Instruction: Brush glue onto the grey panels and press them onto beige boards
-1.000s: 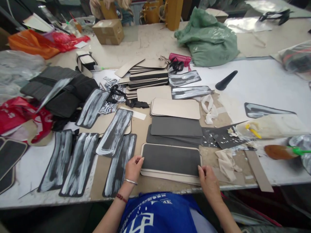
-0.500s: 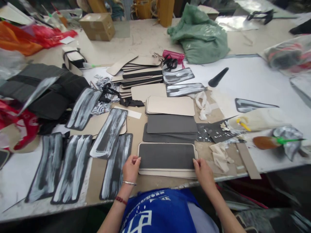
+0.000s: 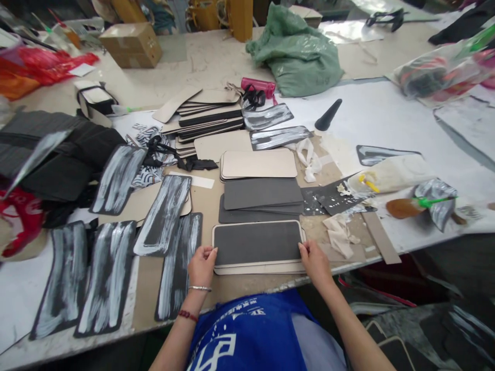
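A dark grey rectangular panel [image 3: 257,243] with a beige border lies on a small stack of beige boards [image 3: 259,269] at the table's near edge. My left hand [image 3: 202,263] pinches the panel's left edge between thumb and fingers. At its right edge, my right hand [image 3: 314,260] pinches it the same way. Just beyond lie plain dark grey sheets [image 3: 263,194], and behind those a stack of beige panels [image 3: 258,164] with rounded corners. Left of my left hand, a dark strip smeared with white glue [image 3: 180,268] rests on the brown board.
More white-smeared strips [image 3: 106,278] cover the left side. Beige and black panels [image 3: 211,121] are piled farther back. A brush with a green handle [image 3: 429,201] lies at right, near crumpled tape scraps [image 3: 340,234]. A green bag [image 3: 296,56] and a cardboard box [image 3: 131,45] stand at the back.
The whole view has shifted, so most things appear farther left. Both hands keep their pinch on the panel's two ends, and the panel stays on the stack.
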{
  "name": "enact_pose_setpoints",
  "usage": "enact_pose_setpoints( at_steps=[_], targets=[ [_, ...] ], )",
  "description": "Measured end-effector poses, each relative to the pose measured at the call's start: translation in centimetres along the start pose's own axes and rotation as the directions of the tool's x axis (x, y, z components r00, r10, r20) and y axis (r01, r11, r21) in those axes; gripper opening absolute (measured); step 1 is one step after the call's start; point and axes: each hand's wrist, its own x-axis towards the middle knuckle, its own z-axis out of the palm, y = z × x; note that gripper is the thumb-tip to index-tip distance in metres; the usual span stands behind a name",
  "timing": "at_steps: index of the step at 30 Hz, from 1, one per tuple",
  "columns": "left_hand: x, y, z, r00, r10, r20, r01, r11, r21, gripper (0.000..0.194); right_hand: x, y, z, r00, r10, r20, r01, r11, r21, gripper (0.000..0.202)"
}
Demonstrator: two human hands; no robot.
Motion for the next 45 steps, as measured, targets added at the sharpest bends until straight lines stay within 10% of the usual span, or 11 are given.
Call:
enact_pose_setpoints(
  at_steps=[32, 45],
  targets=[
    [-0.4, -0.2, 0.7, 0.998, 0.038, -0.046, -0.042, 0.995, -0.087, 0.007, 0.7, 0.1, 0.3, 0.999, -0.022, 0.046, 0.030, 0.984, -0.177, 0.020],
    [0.6, -0.9, -0.6, 0.978, 0.200, 0.053, -0.205, 0.970, 0.128, 0.010, 0.5, -0.4, 0.3, 0.999, -0.009, 0.040, 0.016, 0.981, -0.191, 0.020]
  ],
)
